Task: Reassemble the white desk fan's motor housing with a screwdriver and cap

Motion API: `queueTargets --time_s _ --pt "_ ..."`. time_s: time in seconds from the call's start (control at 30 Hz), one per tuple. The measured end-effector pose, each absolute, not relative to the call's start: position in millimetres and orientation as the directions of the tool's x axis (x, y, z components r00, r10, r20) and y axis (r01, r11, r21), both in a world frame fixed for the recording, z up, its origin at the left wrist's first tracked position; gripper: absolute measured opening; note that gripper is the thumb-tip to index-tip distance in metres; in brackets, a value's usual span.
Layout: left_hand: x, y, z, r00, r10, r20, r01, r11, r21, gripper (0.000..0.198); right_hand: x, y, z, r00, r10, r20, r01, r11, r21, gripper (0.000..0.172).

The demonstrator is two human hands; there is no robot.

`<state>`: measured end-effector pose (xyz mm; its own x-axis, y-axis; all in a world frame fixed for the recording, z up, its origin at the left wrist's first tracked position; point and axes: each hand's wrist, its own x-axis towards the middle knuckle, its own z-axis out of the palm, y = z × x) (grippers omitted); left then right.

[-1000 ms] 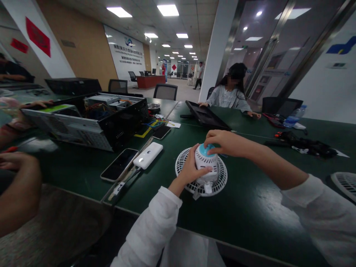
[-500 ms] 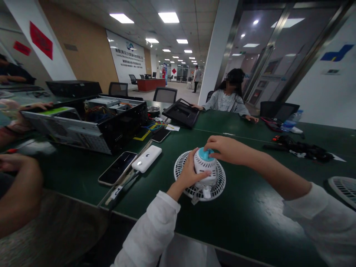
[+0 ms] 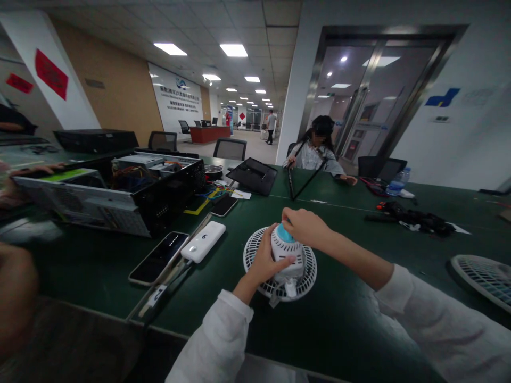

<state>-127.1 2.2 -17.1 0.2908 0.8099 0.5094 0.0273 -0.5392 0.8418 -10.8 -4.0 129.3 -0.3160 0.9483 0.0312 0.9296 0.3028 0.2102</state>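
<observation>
A small white fan (image 3: 288,260) lies face down on the green table, its motor housing pointing up and its round grille (image 3: 308,276) flat below. My left hand (image 3: 266,258) wraps around the side of the housing, thumb across the front vents. On top, the fingers of my right hand (image 3: 303,226) pinch the blue knob (image 3: 284,234), partly covering it. A white clip or plug-like piece (image 3: 291,288) sticks out at the near side of the housing. Another round white grille (image 3: 479,276) lies at the right.
Left of the fan lie a white power bank (image 3: 203,242) with a cable and a phone (image 3: 159,258). An opened computer case (image 3: 115,194) stands farther left, with another person's hands near it. Across the table, a seated person (image 3: 317,149) holds a black frame piece. Black gear (image 3: 415,219) lies right.
The view has tilted up and turned slightly right. My right hand has turned on the knob, its fingers now closer together. The person opposite has lifted a thin black frame.
</observation>
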Motion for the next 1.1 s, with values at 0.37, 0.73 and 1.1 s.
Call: queueTargets --time_s 0.37,0.73,1.1 --pt "-128 2 -16 0.302 0.817 0.492 0.009 -0.519 0.855 0.082 6 1 159 -0.611 0.773 -0.171 0.731 0.633 0.255 0.027" --pt "-127 1 -16 0.300 0.806 0.510 0.025 -0.541 0.841 0.080 -9 -6 135 -0.309 0.951 -0.014 0.907 0.300 0.296 0.049" --pt "-128 0 -16 0.290 0.810 0.510 0.045 -0.544 0.838 0.081 3 -3 154 -0.598 0.790 -0.137 0.765 0.613 0.198 0.020"
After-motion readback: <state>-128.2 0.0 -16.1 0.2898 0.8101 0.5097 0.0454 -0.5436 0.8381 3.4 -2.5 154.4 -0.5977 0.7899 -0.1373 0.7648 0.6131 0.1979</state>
